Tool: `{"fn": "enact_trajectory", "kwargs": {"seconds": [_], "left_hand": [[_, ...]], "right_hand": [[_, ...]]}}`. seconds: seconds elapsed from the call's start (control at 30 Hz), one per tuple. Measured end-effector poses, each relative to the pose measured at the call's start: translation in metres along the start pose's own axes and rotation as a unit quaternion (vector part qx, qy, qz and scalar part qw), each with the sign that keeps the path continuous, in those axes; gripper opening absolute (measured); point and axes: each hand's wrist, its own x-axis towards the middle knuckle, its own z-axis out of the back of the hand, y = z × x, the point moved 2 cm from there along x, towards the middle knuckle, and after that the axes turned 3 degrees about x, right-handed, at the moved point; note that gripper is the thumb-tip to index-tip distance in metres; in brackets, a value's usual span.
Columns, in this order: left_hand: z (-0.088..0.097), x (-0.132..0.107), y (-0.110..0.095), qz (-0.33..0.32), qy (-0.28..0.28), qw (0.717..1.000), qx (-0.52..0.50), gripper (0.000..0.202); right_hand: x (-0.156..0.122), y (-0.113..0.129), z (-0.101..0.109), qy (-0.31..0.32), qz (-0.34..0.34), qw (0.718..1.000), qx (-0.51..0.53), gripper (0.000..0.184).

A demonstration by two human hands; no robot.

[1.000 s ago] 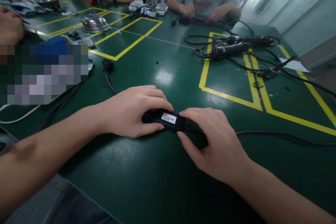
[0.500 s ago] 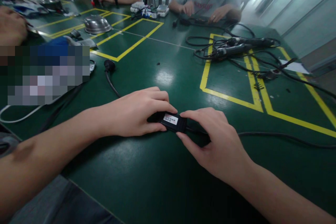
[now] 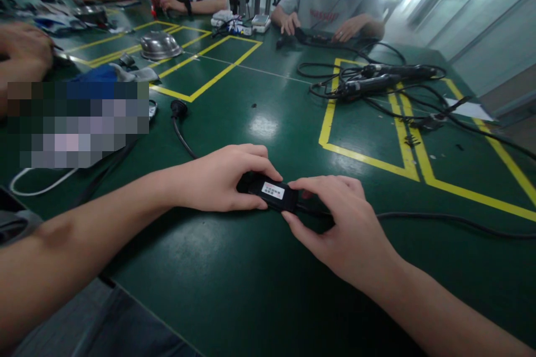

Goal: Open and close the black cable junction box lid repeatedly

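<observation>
A small black power adapter [image 3: 274,192] with a white printed label lies on the green table in front of me, label up. My left hand [image 3: 234,178] pinches its left end between thumb and fingers. At the opposite end, my right hand [image 3: 339,206] grips its edges with thumb and forefinger. A black cord [image 3: 444,218] leaves the right end, passes under my right hand and runs off to the right. Beyond my left wrist lies a black plug [image 3: 178,108] on a cord that disappears behind that hand.
Black electric screwdrivers [image 3: 377,81] with tangled cables lie at the right, over yellow tape [image 3: 368,159]. A metal bowl [image 3: 159,46] sits upside down at the far left. Near it is a blurred-out bundle [image 3: 92,128] with a white cord. Several people work around the table.
My view has shifted slightly. Both hands keep their hold on the adapter, which hardly moves. Across the table, a person's hand has moved a little to the left.
</observation>
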Motion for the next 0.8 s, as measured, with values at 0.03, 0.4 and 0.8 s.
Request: {"fn": "enact_trajectory", "kwargs": {"seconds": [0.03, 0.4, 0.8], "left_hand": [[0.000, 0.000, 0.001, 0.001, -0.006, 1.000, -0.015, 0.033], [0.014, -0.005, 0.038, 0.126, -0.142, 0.975, 0.112, 0.036], [0.015, -0.006, 0.022, 0.024, -0.085, 0.992, 0.095, 0.015]], "right_hand": [[0.000, 0.000, 0.000, 0.005, -0.004, 1.000, -0.001, 0.024], [-0.004, -0.004, -0.002, -0.006, -0.061, 0.998, 0.005, 0.028], [0.002, 0.000, 0.001, 0.041, -0.013, 0.999, -0.005, 0.012]]}}
